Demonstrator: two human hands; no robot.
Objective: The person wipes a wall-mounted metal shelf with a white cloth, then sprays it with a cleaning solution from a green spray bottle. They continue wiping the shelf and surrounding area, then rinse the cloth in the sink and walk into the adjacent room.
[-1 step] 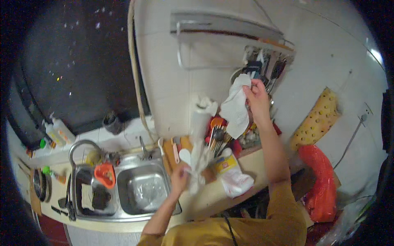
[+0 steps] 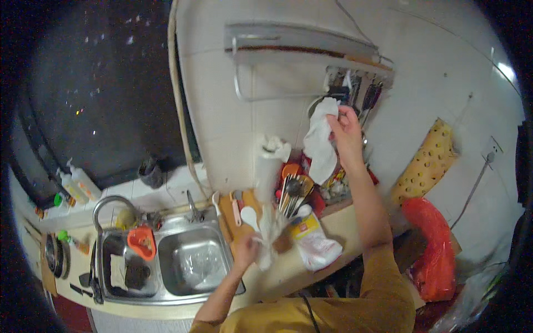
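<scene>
My right hand [image 2: 345,129] is raised in front of the wall, pinching a white paper towel sheet [image 2: 321,145] that hangs down from its fingers. Over the counter, my left hand [image 2: 245,248] has its fingers closed on the edge of a whitish, translucent plastic wrapper [image 2: 268,240]. Above that wrapper stands a white paper roll [image 2: 267,172] with a crumpled top, blurred in places. A white spoon [image 2: 250,216] and a pink-handled tool [image 2: 236,212] lie on a wooden board [image 2: 226,206] beside my left hand.
To the left is a double sink [image 2: 194,261] with an orange-red strainer [image 2: 142,243] at its divider. Chopsticks and utensils [image 2: 293,191] stand behind a white and yellow packet [image 2: 316,244]. A red plastic bag [image 2: 430,244] hangs at the right. A rail [image 2: 288,95] juts from the wall.
The paper towel sheet in my right hand has turned and looks narrower. My left hand has shifted slightly down and right with the plastic wrapper. The whole view has tilted a little.
</scene>
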